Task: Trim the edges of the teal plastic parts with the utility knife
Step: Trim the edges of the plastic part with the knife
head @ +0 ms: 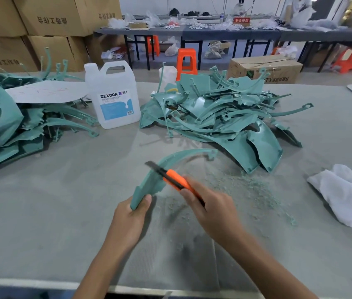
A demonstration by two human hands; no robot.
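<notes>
Matting (41, 212), grey and felt-like, covers the worktable, whose pale front edge (30, 283) runs along the bottom of the view. Near the middle, the left hand (127, 219) grips the broad lower end of a curved teal part (149, 184), thumb pressed on its face. The part arcs up and to the right, its narrow tip casting a shadow on the matting. The right hand (211, 210) is clenched around the orange handle of the utility knife (175, 180). The dark blade points up and left across the part's inner edge, blurred by motion. Teal shavings (246, 186) are scattered just right of the hands. Beyond them sits a heap of teal parts (224, 113), and a second heap (9, 126) fills the left side under a white sheet (48, 91). A white jug (114, 96) stands between the two heaps. A crumpled white cloth (347, 195) lies near the right edge. Bare matting stretches from the left heap to the hands and from the hands to the front edge. Behind the table are stacked cardboard boxes (41, 16), an orange stool (187, 61), a carton on the floor (265, 67) and long grey tables (235, 33) strewn with small goods.
</notes>
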